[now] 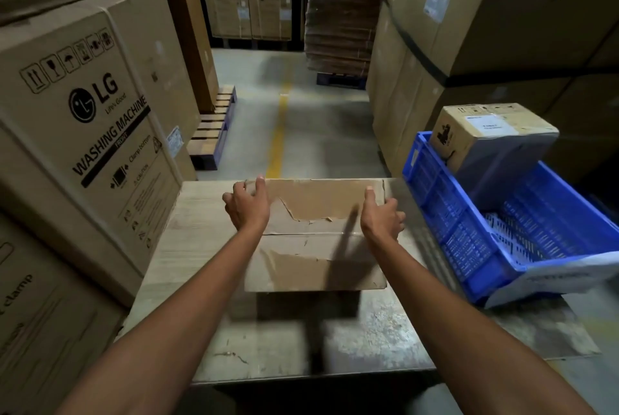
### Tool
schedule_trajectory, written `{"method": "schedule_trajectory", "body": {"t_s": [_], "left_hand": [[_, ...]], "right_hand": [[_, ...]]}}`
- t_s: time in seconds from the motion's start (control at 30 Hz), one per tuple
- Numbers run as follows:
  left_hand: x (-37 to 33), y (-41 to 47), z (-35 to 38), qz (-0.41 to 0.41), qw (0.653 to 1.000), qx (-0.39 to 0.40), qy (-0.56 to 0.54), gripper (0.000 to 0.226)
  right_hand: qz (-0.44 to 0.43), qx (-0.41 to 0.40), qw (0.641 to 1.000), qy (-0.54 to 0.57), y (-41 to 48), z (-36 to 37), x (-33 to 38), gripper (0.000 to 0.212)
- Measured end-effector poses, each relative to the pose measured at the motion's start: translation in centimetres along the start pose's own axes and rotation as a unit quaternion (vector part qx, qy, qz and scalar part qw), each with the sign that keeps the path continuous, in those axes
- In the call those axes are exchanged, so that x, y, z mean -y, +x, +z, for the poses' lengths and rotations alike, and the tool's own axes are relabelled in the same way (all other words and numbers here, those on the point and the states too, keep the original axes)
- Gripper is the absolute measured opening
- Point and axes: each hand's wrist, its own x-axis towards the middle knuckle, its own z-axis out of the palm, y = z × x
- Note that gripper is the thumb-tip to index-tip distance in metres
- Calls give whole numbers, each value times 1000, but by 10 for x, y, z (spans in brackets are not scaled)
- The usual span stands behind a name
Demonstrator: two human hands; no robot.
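The worn grey table (368,331) has a brown cardboard box (318,260) on it. A blue plastic crate (445,213) leans just right of the box.

Head camera faces forward and down, apparently close above the table (284,341).

Closed, torn-faced brown carton (315,240) sits flat on table.

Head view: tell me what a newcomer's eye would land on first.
The worn cardboard box on the table, gripped at its sides by the left hand and right hand. Then the bright blue crate at right holding a smaller carton, and the big LG carton at left.
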Motion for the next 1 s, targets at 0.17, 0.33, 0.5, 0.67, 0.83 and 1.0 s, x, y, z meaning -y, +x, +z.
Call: {"method": "schedule_trajectory", "body": {"t_s": [0.17, 0.33, 0.5, 0.67, 0.83, 1.0], "left_hand": [[4, -19, -15, -21, 999, -27, -25, 54], [42, -46, -24, -7, 999, -37, -24, 49], [70, -56, -30, 58, 998, 7, -13, 48], [87, -69, -36, 130, 989, 42, 56, 45], [82, -70, -34, 391, 880, -11, 269, 36], [69, -61, -25, 444, 830, 131, 310, 42]], "right_hand": [[16, -6, 996, 83, -8, -4, -14, 81], [31, -26, 995, 91, -27, -4, -49, 78], [20, -12, 992, 126, -30, -8, -75, 59], [-62, -65, 991, 95, -50, -3, -95, 48], [-270, -133, 948, -100, -62, 11, -89, 44], [-483, 16, 856, -184, -68, 30, -54, 33]]}}
